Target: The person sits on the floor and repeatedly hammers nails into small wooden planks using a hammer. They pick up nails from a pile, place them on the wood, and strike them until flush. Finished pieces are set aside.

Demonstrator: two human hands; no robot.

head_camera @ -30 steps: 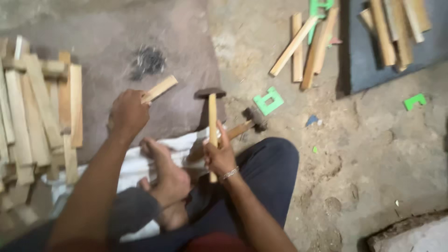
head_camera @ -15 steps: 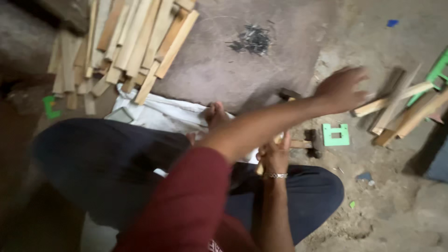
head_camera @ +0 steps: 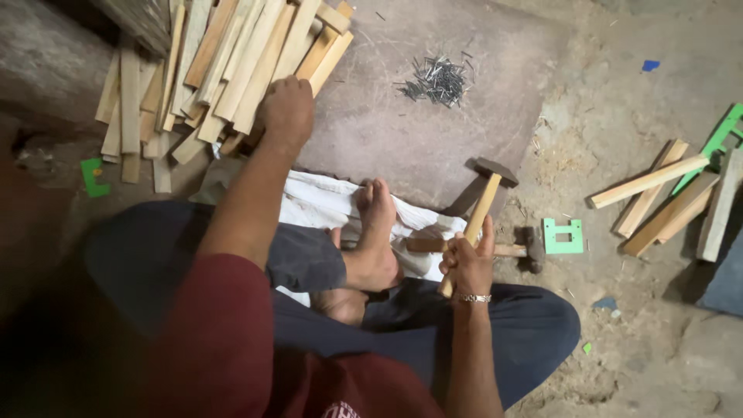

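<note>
Right hand (head_camera: 467,262) has its fingers clenched round the hammer (head_camera: 480,210) handle, head up past the fingertips. Left hand (head_camera: 286,110) sits on the wood strip pile (head_camera: 224,62), fingers curled over strips, can't tell if gripping.

Dim, warm, even light with no glare. The hammer (head_camera: 481,213) throws a soft shadow to its left on the floor (head_camera: 619,101). The lower left of the frame sinks into dark blur; the centre is fairly sharp.
</note>
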